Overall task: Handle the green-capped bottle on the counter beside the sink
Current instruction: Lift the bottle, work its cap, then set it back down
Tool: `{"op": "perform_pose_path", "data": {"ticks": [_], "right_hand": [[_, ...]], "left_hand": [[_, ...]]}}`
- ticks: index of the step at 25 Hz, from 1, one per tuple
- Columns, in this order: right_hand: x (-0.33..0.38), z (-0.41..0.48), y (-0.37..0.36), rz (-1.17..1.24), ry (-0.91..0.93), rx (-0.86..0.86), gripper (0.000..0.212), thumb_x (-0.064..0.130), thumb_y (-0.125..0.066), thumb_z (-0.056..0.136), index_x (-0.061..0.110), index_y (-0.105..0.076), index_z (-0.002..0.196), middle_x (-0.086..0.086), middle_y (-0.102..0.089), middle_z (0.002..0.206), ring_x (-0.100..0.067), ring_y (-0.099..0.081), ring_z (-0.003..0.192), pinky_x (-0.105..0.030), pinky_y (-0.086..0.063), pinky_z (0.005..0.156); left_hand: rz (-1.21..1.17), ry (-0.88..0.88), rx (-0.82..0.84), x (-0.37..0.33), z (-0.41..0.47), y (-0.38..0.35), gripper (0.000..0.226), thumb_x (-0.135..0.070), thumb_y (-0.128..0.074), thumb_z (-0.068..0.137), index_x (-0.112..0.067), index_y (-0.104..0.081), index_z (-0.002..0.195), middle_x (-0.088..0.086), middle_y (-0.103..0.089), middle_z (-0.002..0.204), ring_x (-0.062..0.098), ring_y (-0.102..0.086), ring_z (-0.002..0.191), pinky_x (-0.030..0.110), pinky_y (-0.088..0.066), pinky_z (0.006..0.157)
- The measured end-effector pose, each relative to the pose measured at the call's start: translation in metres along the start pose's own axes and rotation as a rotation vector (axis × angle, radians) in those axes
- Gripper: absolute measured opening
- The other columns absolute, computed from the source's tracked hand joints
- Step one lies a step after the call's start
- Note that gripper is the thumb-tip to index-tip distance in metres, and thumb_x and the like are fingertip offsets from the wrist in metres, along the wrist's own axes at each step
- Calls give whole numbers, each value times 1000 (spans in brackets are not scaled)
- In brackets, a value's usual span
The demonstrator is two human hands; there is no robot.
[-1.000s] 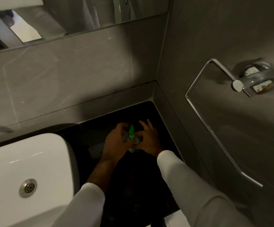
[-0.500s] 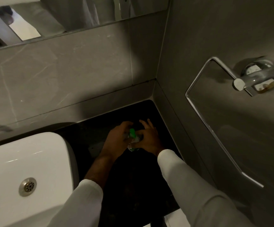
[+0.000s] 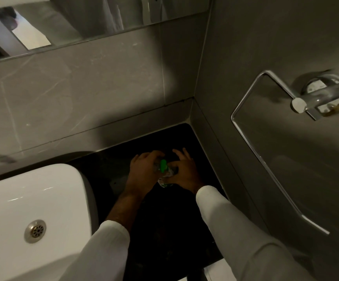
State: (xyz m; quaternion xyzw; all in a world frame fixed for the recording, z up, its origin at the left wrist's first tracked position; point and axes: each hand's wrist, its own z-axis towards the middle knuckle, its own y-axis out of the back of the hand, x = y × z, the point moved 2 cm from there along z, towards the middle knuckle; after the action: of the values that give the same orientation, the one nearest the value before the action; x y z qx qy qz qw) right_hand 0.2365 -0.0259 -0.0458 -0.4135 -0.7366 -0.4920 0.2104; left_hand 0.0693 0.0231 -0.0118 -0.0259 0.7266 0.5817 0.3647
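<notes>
Green-capped bottle [image 3: 163, 173]: small, standing on the dark tabletop [image 3: 164, 230] in the corner between the white sink [image 3: 32, 195] and the grey side wall [image 3: 276, 57], cupped from both sides. Left hand [image 3: 144, 172] wrapped about the body from the sink side, fingers curled over the shoulder near the cap [image 3: 163, 165]. Right hand [image 3: 184, 171] pressed to the other flank, thumb and lower fingers on the body, index and middle fingers lifted clear. Clear body with a printed label, mostly hidden by the palms; fill level not readable in the dim light. Probably light and thin-walled, likely to dent under a hard squeeze and perhaps slick if wet from the sink. Best held low on the body with one hand, leaving the ridged cap free for a pinch and twist with the other. Some risk of tipping on the glossy tabletop if released off-balance. Chrome towel ring [image 3: 266, 159] on the wall, well apart from both hands.
</notes>
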Motion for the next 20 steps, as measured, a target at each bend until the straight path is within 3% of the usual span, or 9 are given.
{"op": "perform_pose_path", "data": {"ticks": [7, 13, 17, 20], "right_hand": [[1, 0, 0, -22, 49, -4, 48, 36, -93, 65, 22, -80, 110, 4, -21, 172, -34, -8, 161, -58, -22, 126], [-12, -11, -5, -35, 126, 5, 53, 44, -92, 65, 20, -81, 110, 4, -26, 170, -30, -7, 161, -57, -21, 127], [-17, -19, -11, -28, 163, -2, 53, 39, -91, 69, 17, -79, 116, 3, -32, 168, -28, -8, 161, -54, -21, 128], [-15, -18, -9, -25, 158, -17, 53, 38, -92, 68, 19, -79, 116, 3, -34, 167, -28, -9, 161, -55, -20, 128]], "left_hand": [[-33, -1, 11, 2, -2, 0, 59, -41, -82, 74, -32, -61, 128, -5, -69, 128, 22, -62, 123, 57, -43, 105], [-157, 2, 13, 21, -27, 5, 73, -61, -75, 62, -37, -59, 129, -6, -68, 126, 18, -61, 120, 44, -53, 101], [-140, 46, 50, 34, -42, 2, 73, -55, -85, 59, -39, -61, 125, -7, -68, 130, 22, -60, 123, 45, -49, 104], [-156, 57, 68, 39, -51, -2, 66, -48, -88, 61, -39, -63, 122, -18, -64, 127, 24, -60, 124, 47, -49, 104]]}}
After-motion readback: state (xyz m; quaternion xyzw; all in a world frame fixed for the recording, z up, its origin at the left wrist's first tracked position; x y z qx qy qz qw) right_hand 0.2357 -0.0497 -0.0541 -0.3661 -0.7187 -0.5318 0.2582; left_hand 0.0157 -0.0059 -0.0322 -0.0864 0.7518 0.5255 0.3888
